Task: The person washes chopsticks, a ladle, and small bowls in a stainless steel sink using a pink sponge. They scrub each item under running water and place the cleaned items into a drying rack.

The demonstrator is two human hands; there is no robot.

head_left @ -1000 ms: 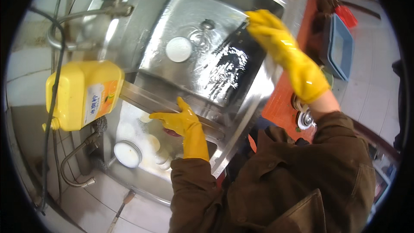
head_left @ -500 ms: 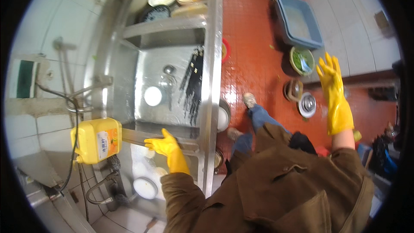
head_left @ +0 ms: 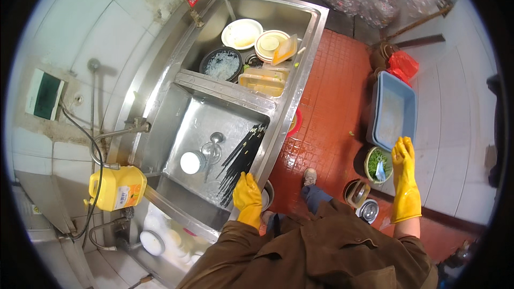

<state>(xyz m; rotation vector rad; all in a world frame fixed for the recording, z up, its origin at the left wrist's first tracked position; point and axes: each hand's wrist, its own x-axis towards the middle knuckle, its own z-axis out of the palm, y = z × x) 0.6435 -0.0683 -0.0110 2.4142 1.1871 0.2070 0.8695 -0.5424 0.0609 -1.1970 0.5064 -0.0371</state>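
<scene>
My left hand [head_left: 247,199], in a yellow rubber glove, hangs over the sink's near rim with loosely bent fingers and nothing visible in it. Close to its fingertips, a spread bundle of black chopsticks [head_left: 243,158] lies along the right side of the middle sink basin [head_left: 187,128]. In the same basin are a white round dish or lid [head_left: 193,162] and a round metal drain piece [head_left: 216,138]. On the right, my right hand [head_left: 405,179], gloved alike, is raised over the floor side. Its fingers point away from me, slightly bent and empty.
The far basin holds a white plate [head_left: 242,34], a black bowl [head_left: 220,64] and yellowish plastic containers [head_left: 262,82]. A yellow jug [head_left: 122,187] stands at the left. Along the right wall are blue tubs [head_left: 395,109] and a basket of greens [head_left: 378,165]. White dishes [head_left: 152,242] lie in the near basin.
My view has swung, showing more of the far basin and floor. My left hand has gone from over the near divider to the basin's right rim; the fingers of both hands are less spread.
</scene>
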